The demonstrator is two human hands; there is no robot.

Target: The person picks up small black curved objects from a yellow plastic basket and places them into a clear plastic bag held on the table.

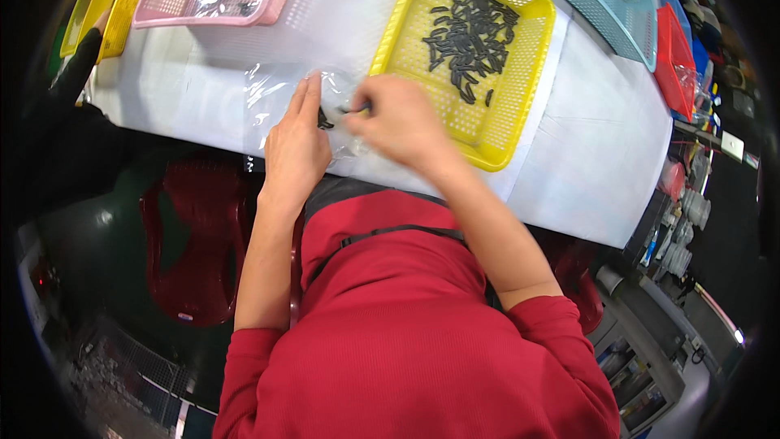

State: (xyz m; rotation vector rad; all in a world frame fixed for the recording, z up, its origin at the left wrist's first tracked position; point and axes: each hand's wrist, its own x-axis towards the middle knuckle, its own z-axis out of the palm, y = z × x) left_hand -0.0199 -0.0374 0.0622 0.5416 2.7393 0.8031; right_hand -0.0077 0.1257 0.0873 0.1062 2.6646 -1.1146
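A clear plastic bag [264,102] lies near the table's front edge, with a few small curved black pieces [324,120] showing at its right part. My left hand [299,146] holds the bag, its fingers long and close together over the film; the thumb is hidden. Just to the right, my right hand [402,122] is blurred by motion, its fingertips closed on a small black piece [365,106] beside the bag. Beyond it stands a yellow perforated basket [390,41], in which many loose curved black pieces [467,36] lie in a heap.
A pink basket [268,12] with clear bags stands at the back left. Light blue [605,12] and red [673,65] baskets line the right side. At the far left, another person's dark sleeve [77,65] reaches to yellow baskets [118,8]. A dark red chair [195,252] stands below the table edge.
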